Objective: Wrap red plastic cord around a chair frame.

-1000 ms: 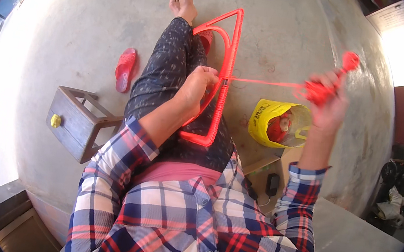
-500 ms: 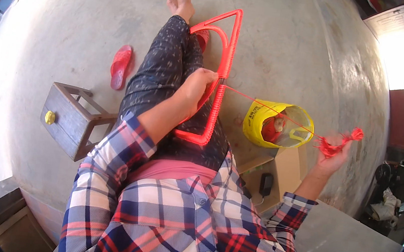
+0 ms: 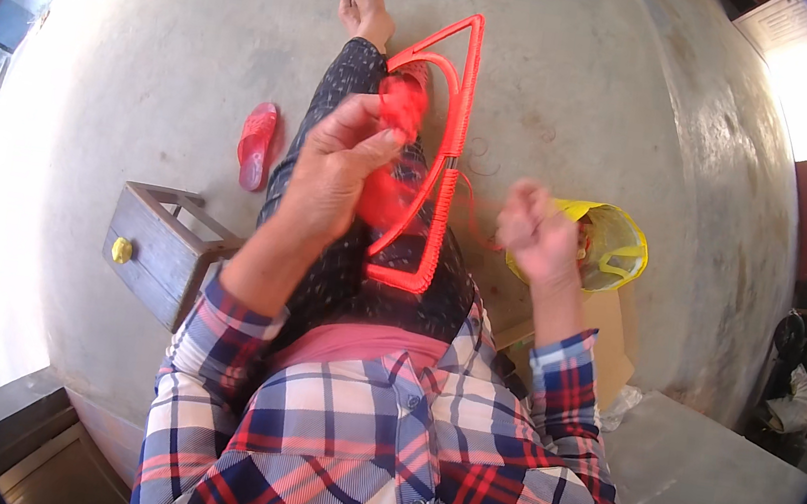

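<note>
A red cord-wrapped frame (image 3: 435,226), straight-sided with a curved inner bar, lies across my legs. A short dark stretch of it shows bare near the middle of its right side. My left hand (image 3: 334,158) is closed on a bundle of red cord (image 3: 403,106), held up over the frame's inner side. More red cord hangs blurred below that hand. From the bare stretch a strand loops down to the right, toward my right hand (image 3: 539,233). That hand is raised in front of the yellow container, its fingers curled and smeared by motion; whether anything is in them is unclear.
On the right stands an open yellow container (image 3: 616,248) with red material inside, beside a cardboard box (image 3: 613,328). A wooden stool (image 3: 157,247) with a small yellow lump (image 3: 122,250) is at left. One red slipper (image 3: 256,145) lies on the concrete floor (image 3: 566,81).
My left hand has let go of the frame and now holds the cord bundle, which was in my right hand. My right hand has come inward from the far right. The taut strand has slackened.
</note>
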